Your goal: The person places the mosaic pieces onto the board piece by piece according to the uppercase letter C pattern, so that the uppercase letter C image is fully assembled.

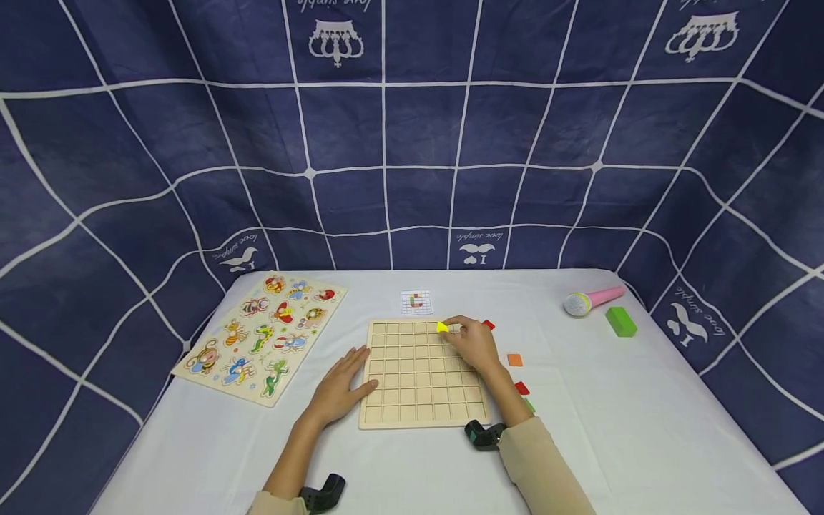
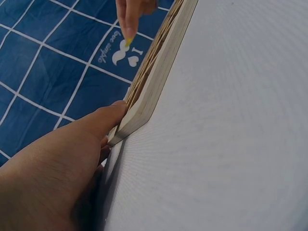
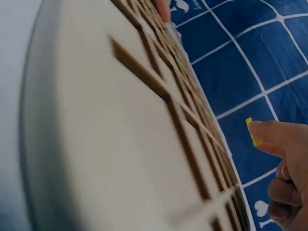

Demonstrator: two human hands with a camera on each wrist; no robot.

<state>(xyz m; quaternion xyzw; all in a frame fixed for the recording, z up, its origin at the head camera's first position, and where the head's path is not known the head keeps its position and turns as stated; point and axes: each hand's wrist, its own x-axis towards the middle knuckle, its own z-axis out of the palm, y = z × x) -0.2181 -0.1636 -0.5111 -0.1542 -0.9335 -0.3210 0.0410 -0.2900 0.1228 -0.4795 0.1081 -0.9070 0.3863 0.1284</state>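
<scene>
A light wooden grid board (image 1: 425,374) lies on the white table, its square compartments bare where they show. My right hand (image 1: 473,343) pinches a small yellow tile (image 1: 442,327) between thumb and fingertips over the board's far side. In the right wrist view the thin tile (image 3: 253,132) is held edge-on, raised above the grid. My left hand (image 1: 340,386) rests at the board's left edge with fingers extended. In the left wrist view its thumb (image 2: 113,113) touches the board's rim. Just beyond the board lies a printed pattern card (image 1: 415,302) with coloured squares.
Right of the board lie an orange tile (image 1: 515,360), red tiles (image 1: 521,388) and a green tile (image 1: 529,405), partly behind the right arm. A bug puzzle board (image 1: 257,336) lies at the left. A pink toy microphone (image 1: 595,299) and green block (image 1: 621,322) lie far right.
</scene>
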